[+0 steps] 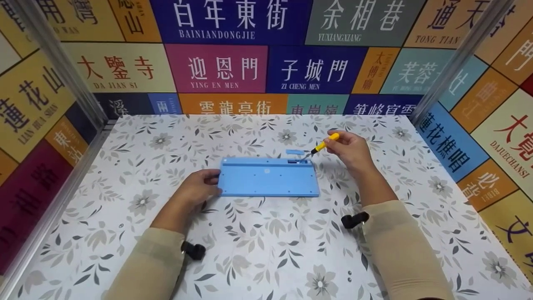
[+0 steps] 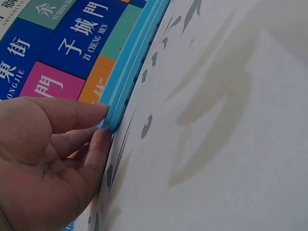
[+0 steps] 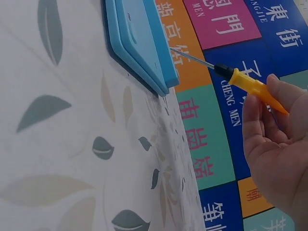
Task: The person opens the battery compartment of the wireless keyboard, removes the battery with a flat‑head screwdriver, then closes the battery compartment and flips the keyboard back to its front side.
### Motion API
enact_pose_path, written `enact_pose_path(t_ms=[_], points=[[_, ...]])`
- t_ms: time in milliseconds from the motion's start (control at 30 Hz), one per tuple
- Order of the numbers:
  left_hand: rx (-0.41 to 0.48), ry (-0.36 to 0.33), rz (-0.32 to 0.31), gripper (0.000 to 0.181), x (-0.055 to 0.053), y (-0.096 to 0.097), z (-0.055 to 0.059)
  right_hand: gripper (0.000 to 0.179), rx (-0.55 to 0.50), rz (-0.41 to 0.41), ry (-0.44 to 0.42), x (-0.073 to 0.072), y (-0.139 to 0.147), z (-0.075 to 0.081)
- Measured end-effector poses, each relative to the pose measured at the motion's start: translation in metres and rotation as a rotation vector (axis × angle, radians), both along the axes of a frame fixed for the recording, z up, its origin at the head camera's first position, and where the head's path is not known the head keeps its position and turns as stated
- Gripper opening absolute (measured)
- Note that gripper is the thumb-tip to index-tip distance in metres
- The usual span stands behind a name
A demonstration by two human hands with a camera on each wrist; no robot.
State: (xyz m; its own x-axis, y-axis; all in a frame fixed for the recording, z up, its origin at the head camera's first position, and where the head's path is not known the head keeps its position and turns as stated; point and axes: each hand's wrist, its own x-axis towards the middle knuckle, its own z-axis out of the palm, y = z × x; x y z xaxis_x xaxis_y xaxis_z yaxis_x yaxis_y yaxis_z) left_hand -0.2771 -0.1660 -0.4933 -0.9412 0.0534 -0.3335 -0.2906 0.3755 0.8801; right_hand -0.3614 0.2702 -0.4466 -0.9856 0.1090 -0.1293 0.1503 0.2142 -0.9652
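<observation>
A light blue keyboard (image 1: pixel 266 179) lies underside up on the table, small screw holes dotting its back. At its far right corner a small battery compartment (image 1: pixel 296 161) is uncovered, with something inside too small to make out. My left hand (image 1: pixel 200 187) pinches the keyboard's left end between thumb and fingers; the left wrist view shows the thumb (image 2: pixel 79 113) at its edge. In my right hand (image 1: pixel 347 150) is a yellow and black screwdriver (image 1: pixel 325 143), gripped by the handle. Its thin metal shaft (image 3: pixel 192 57) slants down to the compartment.
Just beyond the compartment lies a small blue cover (image 1: pixel 295 152). A floral cloth (image 1: pixel 266 246) covers the table. Behind it stands a wall of coloured panels (image 1: pixel 216 68) with printed characters, framed by metal posts (image 1: pixel 62 62) at the sides.
</observation>
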Motion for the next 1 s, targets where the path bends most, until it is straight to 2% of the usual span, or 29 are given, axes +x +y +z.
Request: enact_pose_path(t_ms=[233, 400, 700, 1000], points=[[0.039, -0.011, 0.019, 0.072, 0.000, 0.001, 0.000, 0.044, 0.058, 0.015, 0.049, 0.002, -0.006, 0.003], [0.061, -0.016, 0.002, 0.072, 0.001, 0.000, 0.000, 0.043, 0.113, 0.051, 0.105, 0.004, -0.009, 0.005], [0.049, -0.010, 0.009, 0.073, 0.000, 0.000, -0.002, 0.047, 0.220, 0.073, 0.119, 0.006, -0.022, 0.011], [0.081, -0.034, 0.041, 0.073, 0.001, 0.001, -0.001, 0.045, 0.208, 0.110, 0.141, 0.002, -0.033, 0.013]])
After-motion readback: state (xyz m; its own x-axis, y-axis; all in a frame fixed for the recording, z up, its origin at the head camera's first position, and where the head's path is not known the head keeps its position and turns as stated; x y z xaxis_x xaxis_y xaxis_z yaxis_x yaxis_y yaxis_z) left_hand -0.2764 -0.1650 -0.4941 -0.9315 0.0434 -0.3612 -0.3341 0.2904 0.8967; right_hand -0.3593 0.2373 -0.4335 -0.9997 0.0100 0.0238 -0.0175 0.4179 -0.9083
